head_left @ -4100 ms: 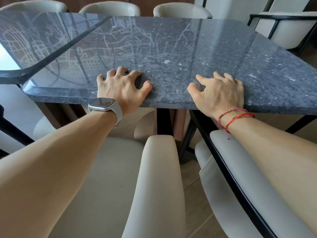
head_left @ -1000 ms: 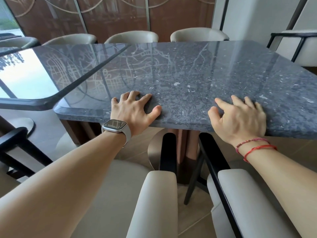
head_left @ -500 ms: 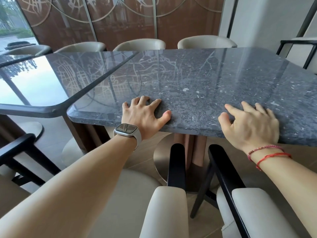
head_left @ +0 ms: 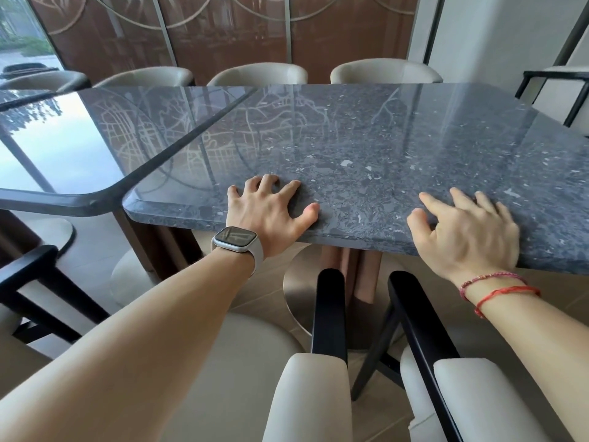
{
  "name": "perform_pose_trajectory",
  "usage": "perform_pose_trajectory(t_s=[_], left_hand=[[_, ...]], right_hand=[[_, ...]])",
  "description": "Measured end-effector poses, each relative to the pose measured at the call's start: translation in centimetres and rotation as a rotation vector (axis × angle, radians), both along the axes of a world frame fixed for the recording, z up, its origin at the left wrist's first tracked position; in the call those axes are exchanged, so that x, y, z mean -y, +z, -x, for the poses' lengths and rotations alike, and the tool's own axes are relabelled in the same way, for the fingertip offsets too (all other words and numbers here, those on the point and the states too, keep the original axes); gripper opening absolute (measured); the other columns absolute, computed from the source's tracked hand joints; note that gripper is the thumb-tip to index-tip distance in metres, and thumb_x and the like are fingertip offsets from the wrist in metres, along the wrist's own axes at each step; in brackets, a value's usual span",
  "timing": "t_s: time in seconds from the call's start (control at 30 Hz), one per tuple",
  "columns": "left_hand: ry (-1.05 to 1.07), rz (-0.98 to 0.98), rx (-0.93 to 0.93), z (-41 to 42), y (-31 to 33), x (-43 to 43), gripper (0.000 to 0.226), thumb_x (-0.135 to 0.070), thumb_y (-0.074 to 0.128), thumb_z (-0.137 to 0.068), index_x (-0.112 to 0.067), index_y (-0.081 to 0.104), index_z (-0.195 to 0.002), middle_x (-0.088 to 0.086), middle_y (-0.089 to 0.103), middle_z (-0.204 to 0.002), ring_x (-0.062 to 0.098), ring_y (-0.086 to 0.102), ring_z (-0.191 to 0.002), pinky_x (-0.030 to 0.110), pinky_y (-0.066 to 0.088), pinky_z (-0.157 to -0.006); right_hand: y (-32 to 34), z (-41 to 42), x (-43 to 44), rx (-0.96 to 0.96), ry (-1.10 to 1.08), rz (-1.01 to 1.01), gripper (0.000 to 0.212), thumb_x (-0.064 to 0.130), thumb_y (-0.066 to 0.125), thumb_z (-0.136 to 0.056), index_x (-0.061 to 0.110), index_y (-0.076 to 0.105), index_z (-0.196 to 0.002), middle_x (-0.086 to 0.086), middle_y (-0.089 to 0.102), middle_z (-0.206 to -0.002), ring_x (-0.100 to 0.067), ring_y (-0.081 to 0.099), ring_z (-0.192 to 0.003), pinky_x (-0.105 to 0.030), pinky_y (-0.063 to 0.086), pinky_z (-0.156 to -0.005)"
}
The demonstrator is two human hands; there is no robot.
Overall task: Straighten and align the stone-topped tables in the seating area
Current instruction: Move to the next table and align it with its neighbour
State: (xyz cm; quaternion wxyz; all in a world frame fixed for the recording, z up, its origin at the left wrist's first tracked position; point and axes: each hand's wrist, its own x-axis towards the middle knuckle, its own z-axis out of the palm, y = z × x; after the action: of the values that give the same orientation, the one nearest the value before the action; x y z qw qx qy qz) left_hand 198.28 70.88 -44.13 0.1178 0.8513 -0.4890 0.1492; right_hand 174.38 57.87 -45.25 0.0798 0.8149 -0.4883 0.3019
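1. The stone worktop (head_left: 398,148) in front of me is the biggest thing here and the one I am shifting. It now sits further from me than a moment ago: more of its round metal base (head_left: 296,291) and the floor under its near edge shows.
2. The neighbouring worktop (head_left: 79,148) lies to my left, glossy with window reflections. Its long side runs close along the side of mine, touching or nearly so at the far end. At the near end my corner sticks out past its rounded corner, and the two near edges do not form one line. I judge the pair not yet squared up.
3. Cream chairs ring both: three backs (head_left: 258,73) along the far side, and two directly below me (head_left: 306,397), their black frames just short of my worktop's near edge.
4. My left hand (head_left: 271,208) lies flat on the stone near the edge, fingers spread wide and thumb out to the side. It holds nothing; it presses down to push. A watch (head_left: 236,239) sits on that wrist.
5. My right hand (head_left: 468,228) rests over the near edge further right, fingers loosely splayed on the stone. It too clasps nothing. Whether any fingertip hooks under the edge I cannot tell. Red string bracelets (head_left: 497,287) circle that wrist.
6. My guess is the next push should swing the near left corner back until both front edges line up.
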Motion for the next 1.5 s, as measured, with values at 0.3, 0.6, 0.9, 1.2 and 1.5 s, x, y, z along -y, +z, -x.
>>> perform_pose_trajectory(t_s=[0.3,0.6,0.9,1.2,1.5], left_hand=[[-0.018,-0.017,-0.011,-0.4,-0.1,0.1,0.086,-0.081,0.01,-0.079,-0.039,0.05,-0.142,0.001,0.049,-0.146,0.029,0.038,-0.14,0.057,0.027,-0.111],[-0.04,-0.117,-0.066,-0.7,0.5,-0.2,0.089,-0.082,0.007,-0.08,-0.038,0.039,-0.15,0.003,0.04,-0.154,0.032,0.028,-0.145,0.064,0.019,-0.114],[-0.034,-0.147,-0.09,-1.1,0.6,-0.1,0.085,-0.084,0.011,-0.082,-0.042,0.035,-0.152,0.001,0.034,-0.159,0.033,0.022,-0.149,0.064,0.015,-0.116],[-0.033,-0.293,-0.294,-0.8,2.7,-0.3,0.086,-0.086,0.023,-0.081,-0.047,0.026,-0.156,-0.005,0.019,-0.168,0.026,0.007,-0.156,0.059,0.005,-0.121],[-0.133,0.057,-0.968,5.6,10.2,-9.6,0.09,-0.084,0.042,-0.067,-0.046,0.044,-0.148,-0.01,0.04,-0.156,0.02,0.034,-0.147,0.047,0.028,-0.121]], right_hand=[[-0.4,0.0,0.3,-0.022,-0.019,-0.017,0.062,0.055,0.031,-0.086,0.03,0.071,-0.126,-0.017,0.063,-0.135,-0.044,0.05,-0.127,-0.056,0.036,-0.109],[-0.1,0.0,-0.2,-0.06,-0.042,-0.066,0.06,0.054,0.033,-0.089,0.029,0.067,-0.13,-0.014,0.06,-0.139,-0.043,0.045,-0.132,-0.06,0.034,-0.11],[0.2,0.0,-0.1,-0.089,-0.036,-0.077,0.058,0.054,0.035,-0.09,0.028,0.067,-0.131,-0.013,0.06,-0.139,-0.042,0.046,-0.129,-0.059,0.035,-0.109],[2.6,0.2,-1.1,-0.194,-0.04,-0.403,0.065,0.066,0.032,-0.093,0.036,0.044,-0.149,-0.011,0.038,-0.159,-0.037,0.03,-0.144,-0.053,0.021,-0.12],[12.4,2.1,-10.4,0.203,0.195,-0.74,0.065,0.059,0.052,-0.094,0.04,0.031,-0.153,0.0,0.044,-0.149,-0.027,0.049,-0.129,-0.046,0.039,-0.11]])
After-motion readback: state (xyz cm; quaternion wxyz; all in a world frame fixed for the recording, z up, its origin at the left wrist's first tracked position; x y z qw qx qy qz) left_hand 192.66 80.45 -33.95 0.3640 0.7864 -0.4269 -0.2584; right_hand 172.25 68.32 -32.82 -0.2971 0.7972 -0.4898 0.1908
